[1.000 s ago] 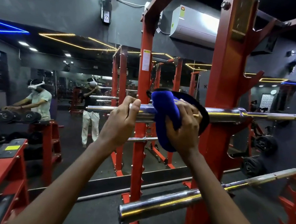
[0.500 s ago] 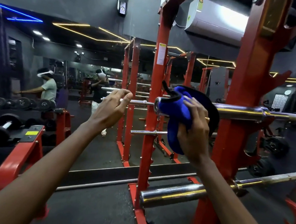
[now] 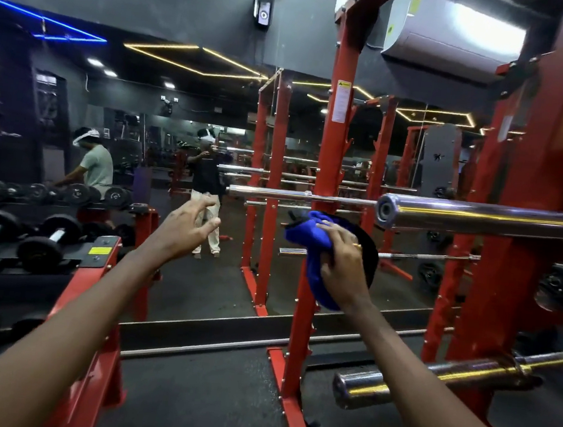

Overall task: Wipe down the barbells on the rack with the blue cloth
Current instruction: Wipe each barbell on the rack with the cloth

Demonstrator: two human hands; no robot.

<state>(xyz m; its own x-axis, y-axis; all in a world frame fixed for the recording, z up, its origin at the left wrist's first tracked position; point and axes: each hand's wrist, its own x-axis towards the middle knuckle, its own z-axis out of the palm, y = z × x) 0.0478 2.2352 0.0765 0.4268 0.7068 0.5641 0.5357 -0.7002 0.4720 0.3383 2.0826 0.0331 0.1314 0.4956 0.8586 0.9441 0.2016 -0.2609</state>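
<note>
1. Head view: a red steel rack (image 3: 336, 149), its front upright the landmark.
2. One thick chrome barbell (image 3: 479, 220) sits right of that upright, and a second chrome barbell (image 3: 429, 379) lies lower right.
3. The bunched blue cloth (image 3: 309, 236) is before the upright, below the upper barbell's end.
4. The right hand (image 3: 344, 264) grips the cloth. The left hand (image 3: 182, 231), left of the upright, is loosely spread and holds nothing.

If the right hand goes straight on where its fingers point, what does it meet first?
Probably the red steel upright: the right hand, blue cloth in its grip, points up and left, passing below the end of the chrome barbell sleeve. Depth is unclear.
</note>
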